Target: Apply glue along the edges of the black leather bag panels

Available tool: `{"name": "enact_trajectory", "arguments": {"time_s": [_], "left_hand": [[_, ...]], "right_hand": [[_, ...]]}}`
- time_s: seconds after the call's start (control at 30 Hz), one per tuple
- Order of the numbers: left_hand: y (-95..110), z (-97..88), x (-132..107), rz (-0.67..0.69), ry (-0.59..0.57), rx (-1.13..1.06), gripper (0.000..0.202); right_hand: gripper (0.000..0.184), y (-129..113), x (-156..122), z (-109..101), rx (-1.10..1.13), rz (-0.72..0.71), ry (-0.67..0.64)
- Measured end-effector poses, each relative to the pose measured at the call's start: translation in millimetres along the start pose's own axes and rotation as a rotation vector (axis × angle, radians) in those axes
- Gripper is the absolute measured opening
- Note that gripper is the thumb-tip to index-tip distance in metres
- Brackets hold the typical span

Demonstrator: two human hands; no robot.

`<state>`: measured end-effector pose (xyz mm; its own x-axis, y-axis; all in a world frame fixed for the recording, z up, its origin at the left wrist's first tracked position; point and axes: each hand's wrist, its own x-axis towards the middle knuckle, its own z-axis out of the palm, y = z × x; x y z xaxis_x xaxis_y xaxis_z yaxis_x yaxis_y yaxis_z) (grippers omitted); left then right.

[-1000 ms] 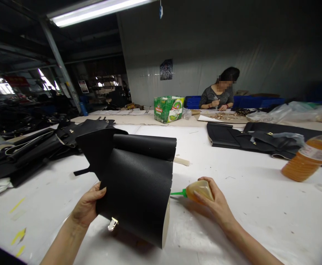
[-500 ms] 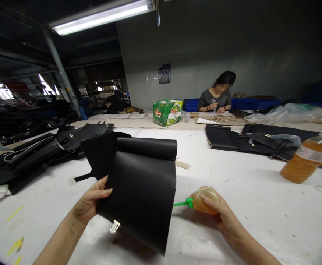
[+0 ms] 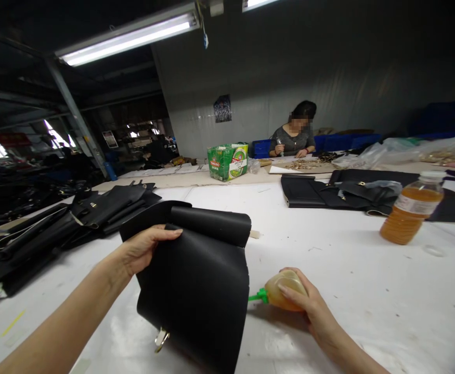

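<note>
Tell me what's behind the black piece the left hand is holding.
A pale strip pokes out past the right edge of the black piece; the strip's other end and anything directly behind are covered.

Riding on the wearer's head, the one camera here is facing forward and tipping down across the white worktop (image 3: 348, 259). It is sitting close behind the left hand (image 3: 145, 249) and right hand (image 3: 309, 304), whose forearms (image 3: 71, 322) are coming in from the bottom edge. A black piece (image 3: 196, 280) is looming large in the low middle. Farther out, the view is reaching over to a green carton (image 3: 228, 162) and a seated person (image 3: 293, 140), both showing small, with a grey wall (image 3: 266, 67) rising behind and a ceiling lamp (image 3: 133, 39) slanting through the top left.
</note>
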<state>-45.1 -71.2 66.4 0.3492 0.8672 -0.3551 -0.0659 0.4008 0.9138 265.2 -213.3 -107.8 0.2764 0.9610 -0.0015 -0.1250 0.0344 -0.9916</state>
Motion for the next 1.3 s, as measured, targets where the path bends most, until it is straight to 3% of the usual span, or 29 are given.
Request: {"name": "enact_trajectory", "arguments": {"time_s": [0.1, 0.27, 0.37, 0.5, 0.67, 0.87, 1.03, 1.1, 1.3], "left_hand": [[-5, -11.1, -11, 0.088, -0.01, -0.049, 0.015], [-34, -57.7, -29, 0.181, 0.114, -0.122, 0.018], [-51, -70.5, -36, 0.198, 0.08, -0.114, 0.017], [-65, -65.6, -39, 0.198, 0.037, -0.119, 0.023], [-71, -58.9, -40, 0.183, 0.127, -0.141, 0.016], [-73, -60.6, -40, 0.205, 0.194, -0.223, 0.019], [-76, -59.8, -39, 0.215, 0.208, -0.24, 0.021], [-76, -59.0, -39, 0.22, 0.212, -0.235, 0.024], [-76, -59.7, -38, 0.233, 0.199, -0.246, 0.021]], "right_hand": [[0.042, -3, -3, 3, -0.018, -0.021, 0.007], [0.042, -8, -3, 8, -0.088, -0.052, -0.001], [0.044, -5, 1, 10, -0.16, -0.085, -0.022], [0.046, 2, 8, 13, -0.262, -0.122, -0.028], [0.044, 1, 4, 17, -0.313, -0.13, -0.031], [0.035, -3, -15, 21, -0.187, -0.047, -0.268], [0.043, -2, 0, 23, -0.302, -0.098, -0.023], [0.044, -4, 3, 24, -0.337, -0.118, 0.003], [0.035, -10, -22, 26, -0.23, -0.019, -0.278]]}}
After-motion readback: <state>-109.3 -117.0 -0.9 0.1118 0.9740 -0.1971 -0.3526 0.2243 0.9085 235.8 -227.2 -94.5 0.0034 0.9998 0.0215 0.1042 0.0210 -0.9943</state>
